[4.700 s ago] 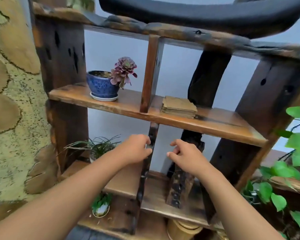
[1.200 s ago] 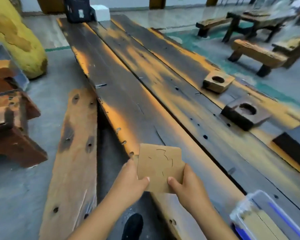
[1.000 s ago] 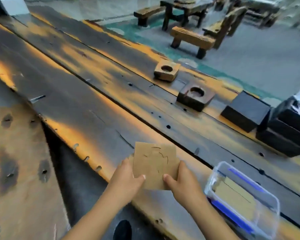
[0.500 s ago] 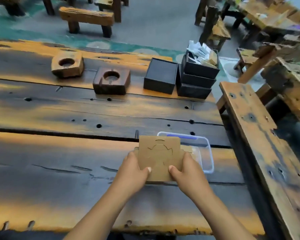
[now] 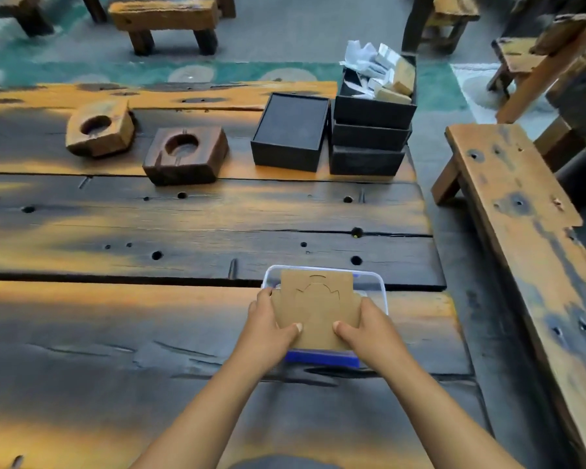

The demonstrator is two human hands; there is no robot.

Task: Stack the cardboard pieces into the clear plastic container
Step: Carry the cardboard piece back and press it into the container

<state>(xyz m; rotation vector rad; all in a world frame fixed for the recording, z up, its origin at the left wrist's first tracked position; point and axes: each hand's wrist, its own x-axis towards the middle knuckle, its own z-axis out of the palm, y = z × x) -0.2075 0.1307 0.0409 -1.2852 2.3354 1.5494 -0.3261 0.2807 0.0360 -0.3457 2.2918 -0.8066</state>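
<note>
Cardboard (image 5: 318, 309): brown stack, top sheet with curved cut lines, lower centre of the frame. Held over the container, covering most of its opening; whether it rests on anything inside cannot be told.

Left hand (image 5: 268, 328): closed on the stack's left edge, thumb on top near the lower edge.

Right hand (image 5: 369, 330): closed on the stack's right edge, thumb on top, mirroring the left.

Container (image 5: 381, 289): clear plastic, rounded corners, with a blue strip showing at its near edge below the cardboard. Sits on the table near its right end, lower centre.

Table (image 5: 115, 333): wide dark planks with orange patches, holes and cracks, filling most of the frame.

Wood blocks: two, each with a round recess. Light one (image 5: 99, 132) at upper left; dark one (image 5: 185, 155) just to its right.

Black boxes: one flat box (image 5: 290, 130) at upper centre. Just right of it, a stack of three (image 5: 369, 137), the top one open and holding white and tan scraps.

Benches: one (image 5: 528, 231) along the right edge of the frame, beside the table; another (image 5: 164, 15) at the top, on the floor beyond the table.
</note>
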